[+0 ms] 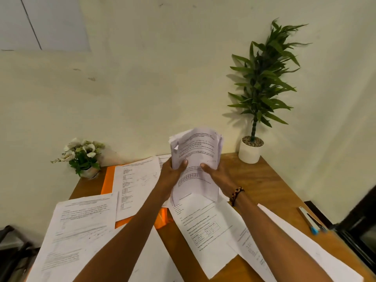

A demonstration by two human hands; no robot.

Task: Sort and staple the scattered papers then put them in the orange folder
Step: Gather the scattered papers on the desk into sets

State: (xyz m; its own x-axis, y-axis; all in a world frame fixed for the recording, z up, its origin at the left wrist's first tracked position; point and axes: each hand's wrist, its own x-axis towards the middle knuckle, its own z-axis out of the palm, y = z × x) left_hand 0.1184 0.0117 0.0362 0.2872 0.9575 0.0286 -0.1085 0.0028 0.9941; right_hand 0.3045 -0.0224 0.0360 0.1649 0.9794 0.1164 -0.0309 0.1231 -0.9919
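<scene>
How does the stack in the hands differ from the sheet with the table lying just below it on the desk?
The stack is many sheets, held upright off the desk by the left hand and right hand; the table sheet is single, lying flat on the desk. The stack's edges are ragged and its top curls; the sheet's are clean. Both are white printed paper.

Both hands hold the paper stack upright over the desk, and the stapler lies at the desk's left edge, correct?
Not quite. The head view shows the stapler at the desk's right edge, not the left. The rest holds: left hand and right hand hold the paper stack upright.
</scene>
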